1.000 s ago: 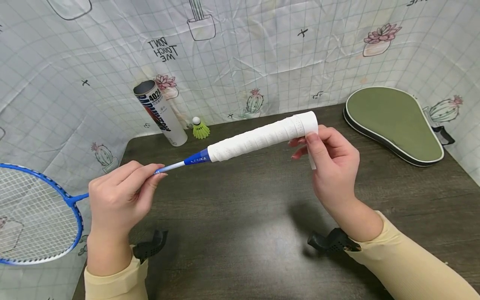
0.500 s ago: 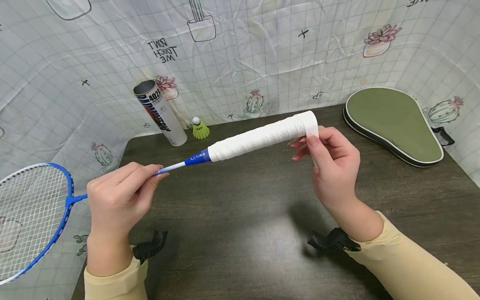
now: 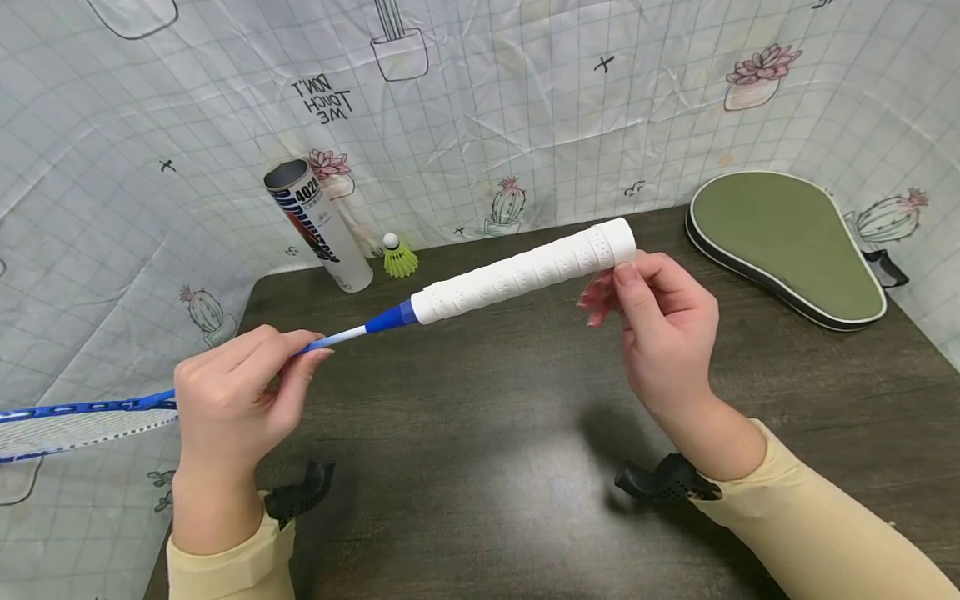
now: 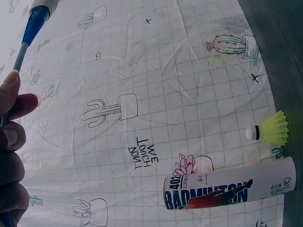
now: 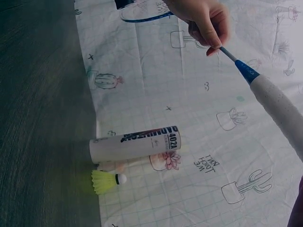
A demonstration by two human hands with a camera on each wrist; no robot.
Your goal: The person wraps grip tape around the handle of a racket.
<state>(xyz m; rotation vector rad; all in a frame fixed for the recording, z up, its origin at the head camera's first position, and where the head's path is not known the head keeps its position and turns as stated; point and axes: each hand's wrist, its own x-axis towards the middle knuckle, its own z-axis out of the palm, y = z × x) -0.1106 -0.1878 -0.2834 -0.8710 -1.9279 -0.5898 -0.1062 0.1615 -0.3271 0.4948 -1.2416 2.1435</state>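
A badminton racket [image 3: 386, 319] with a blue cone and white shaft is held slanting above the table. My left hand [image 3: 238, 392] pinches its shaft between thumb and fingers; the stringed head shows nearly edge-on at the far left. Perforated white grip tape [image 3: 517, 275] spirals round the handle from the cone to the butt. At the butt end, my right hand [image 3: 670, 321] pinches the tape between thumb and index finger, its other fingers behind the handle. The tape's loose end is hidden in that hand. In the right wrist view the wrapped handle [image 5: 277, 108] runs off the right edge.
On the dark wooden table [image 3: 465, 467], a shuttlecock tube [image 3: 322, 229] stands at the back left beside a yellow shuttlecock [image 3: 400, 257]. A green paddle-shaped case [image 3: 787, 246] lies at the back right. Printed cloth [image 3: 570, 108] hangs behind and at both sides.
The racket has turned about its long axis, its head going from face-on to nearly edge-on. The tape strip below my right thumb has gone from sight. Both hands stay about where they were.
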